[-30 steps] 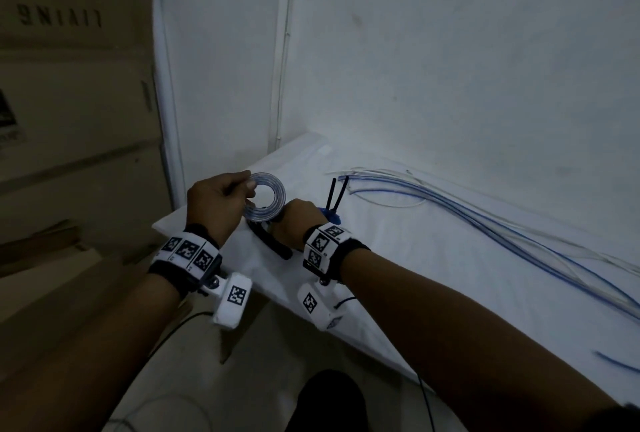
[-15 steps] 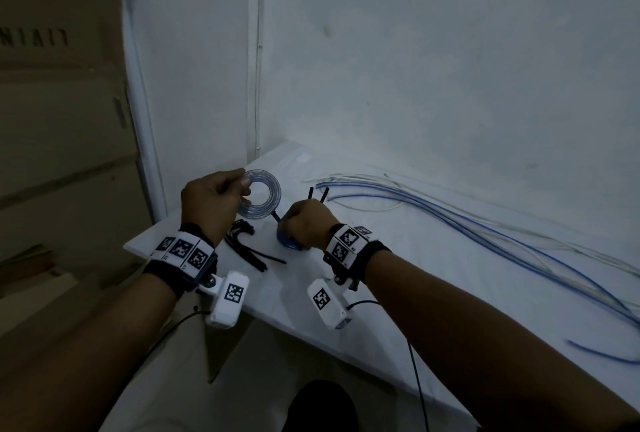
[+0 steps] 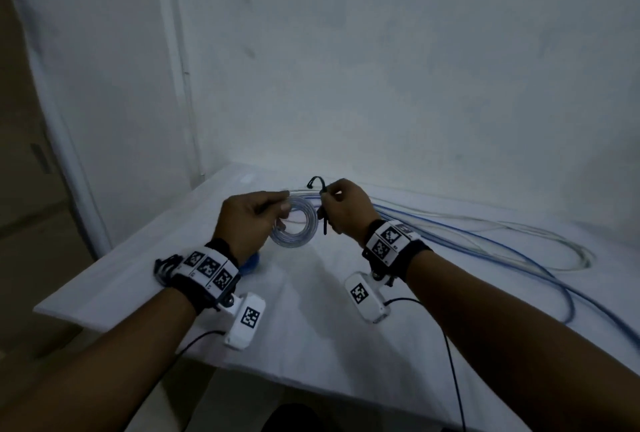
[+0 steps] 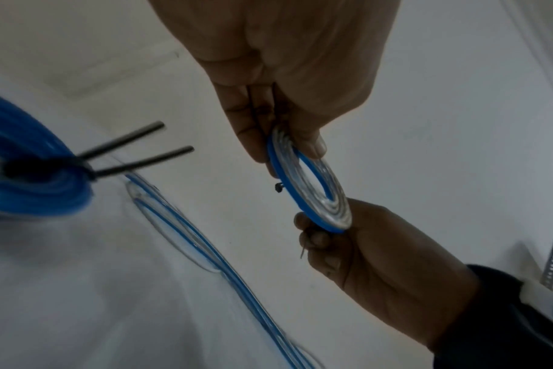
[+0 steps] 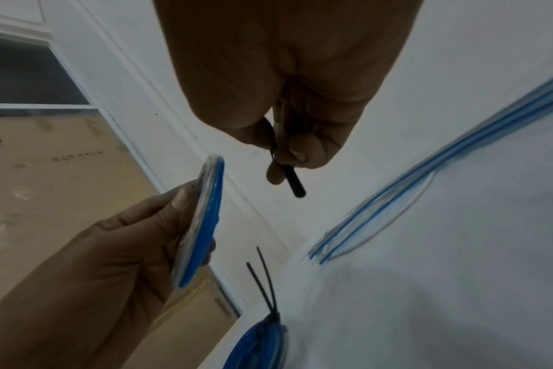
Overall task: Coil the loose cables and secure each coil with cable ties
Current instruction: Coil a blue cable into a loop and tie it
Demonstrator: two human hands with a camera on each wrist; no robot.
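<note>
— Item one, held?
— Coiled cable point(image 3: 294, 224), clear with a blue stripe, wound flat into a small ring. Pinched at its left edge between thumb and fingers of the left hand point(image 3: 247, 220); lifted clear of the table point(image 3: 311, 310), raised above its near left part. Seen nearly edge-on from the right wrist point(image 5: 202, 224), more face-on from the left wrist point(image 4: 310, 189).
— Item two?
— Black cable tie point(image 3: 323, 205), gripped in the right hand point(image 3: 346, 210), fingers curled round its middle. Upper end arching out above the fist, lower end poking out below. Blunt black tip showing past the fingertips in the right wrist view point(image 5: 294, 183). Just to the right of the ring; touching or apart, cannot tell.
— Already done?
— Blue coil point(image 4: 32, 179) lying on the table, bound by a black tie with two tails sticking up. Same coil at the bottom edge of the right wrist view point(image 5: 259, 347); in the head view mostly hidden behind the left wrist point(image 3: 250, 263).
— Still loose?
— Long cables point(image 3: 485, 241), blue-striped and pale, running from behind the hands across the table to the right and looping near the far right. Also spare black ties point(image 3: 166, 267) in a small bunch at the table's left edge, partly hidden by the left wristband.
— Surroundings?
— White wall point(image 3: 381, 68) behind the table.
</note>
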